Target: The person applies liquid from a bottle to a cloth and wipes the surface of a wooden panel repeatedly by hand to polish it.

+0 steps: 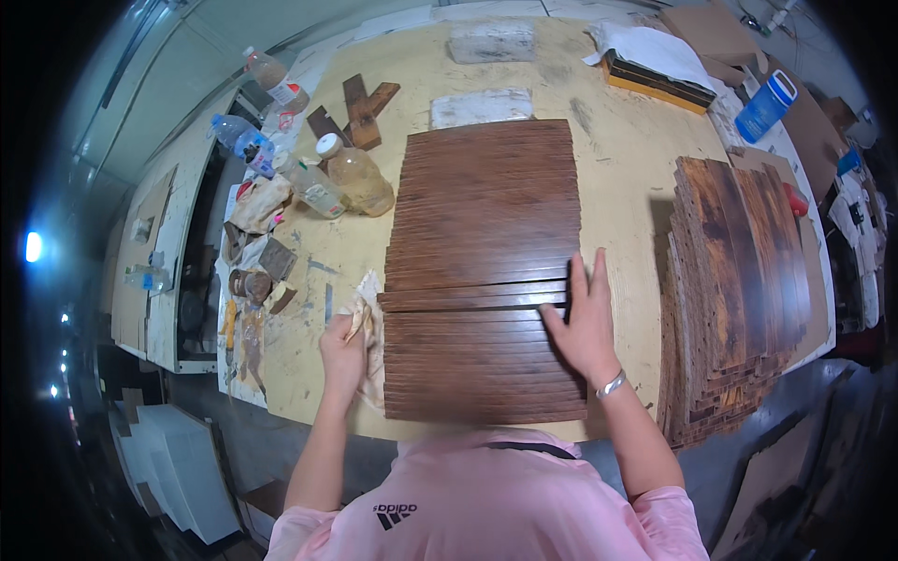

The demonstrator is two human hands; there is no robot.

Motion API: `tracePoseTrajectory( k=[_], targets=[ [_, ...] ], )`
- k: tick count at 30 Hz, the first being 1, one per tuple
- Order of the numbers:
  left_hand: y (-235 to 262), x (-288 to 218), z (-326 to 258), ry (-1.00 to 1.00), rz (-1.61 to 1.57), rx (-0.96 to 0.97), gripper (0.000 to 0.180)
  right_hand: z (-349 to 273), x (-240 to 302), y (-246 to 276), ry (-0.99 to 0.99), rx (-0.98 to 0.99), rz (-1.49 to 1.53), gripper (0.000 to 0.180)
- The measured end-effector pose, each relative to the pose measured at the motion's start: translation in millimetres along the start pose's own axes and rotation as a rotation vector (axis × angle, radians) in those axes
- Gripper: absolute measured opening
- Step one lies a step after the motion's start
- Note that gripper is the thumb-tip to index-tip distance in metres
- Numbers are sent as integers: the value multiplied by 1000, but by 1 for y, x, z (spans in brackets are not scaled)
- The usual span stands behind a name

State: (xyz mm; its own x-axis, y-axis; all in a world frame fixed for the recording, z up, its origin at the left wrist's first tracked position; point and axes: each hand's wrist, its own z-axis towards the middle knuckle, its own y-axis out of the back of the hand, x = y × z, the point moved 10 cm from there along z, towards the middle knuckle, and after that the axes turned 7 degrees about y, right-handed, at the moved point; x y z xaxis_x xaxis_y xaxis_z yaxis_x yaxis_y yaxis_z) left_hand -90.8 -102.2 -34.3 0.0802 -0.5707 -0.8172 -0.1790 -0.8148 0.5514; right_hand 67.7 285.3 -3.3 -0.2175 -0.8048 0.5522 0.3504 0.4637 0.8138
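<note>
Dark brown wooden strips (pixel 486 206) lie side by side in front of me, forming a wide sheet on the table. Across the lower middle, two narrow dark gaps set off a few strips (pixel 468 296) from the rest. At the sheet's left edge, my left hand (pixel 344 353) is closed on a crumpled, stained cream cloth (pixel 371 360), part of which hangs down onto the table. My right hand (pixel 589 327) is at the right ends of the strips, fingers spread and pointing away from me, its thumb at the gap. A bracelet circles that wrist.
Right of the sheet stands a tall stack of brown boards (pixel 730 280). Plastic bottles (pixel 360 178), wood offcuts (pixel 363 112) and rags (pixel 260 206) crowd the table's left side. White-wrapped blocks (pixel 482 107) lie beyond the sheet. A blue bottle (pixel 767 107) stands far right.
</note>
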Motion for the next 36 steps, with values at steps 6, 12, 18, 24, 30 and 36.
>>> tracePoseTrajectory(
  k=[6,12,18,24,30,36],
  targets=[
    [-112,-137,-83,-765,494,323,32,-66,69,-37,317,377,-85,97],
    [-80,-97,-71,-739,578,318,27,-76,75,-43,358,433,-106,101],
    [-137,-153,-88,-887,499,406,27,-79,75,-43,368,427,-113,100],
    [-104,-123,-87,-850,570,244,32,-85,82,-37,401,342,-91,92],
    [-122,-136,-95,-881,499,295,28,-85,81,-33,399,344,-117,92],
    [-115,-125,-93,-827,502,213,27,-83,87,-32,440,278,-58,90]
  ],
)
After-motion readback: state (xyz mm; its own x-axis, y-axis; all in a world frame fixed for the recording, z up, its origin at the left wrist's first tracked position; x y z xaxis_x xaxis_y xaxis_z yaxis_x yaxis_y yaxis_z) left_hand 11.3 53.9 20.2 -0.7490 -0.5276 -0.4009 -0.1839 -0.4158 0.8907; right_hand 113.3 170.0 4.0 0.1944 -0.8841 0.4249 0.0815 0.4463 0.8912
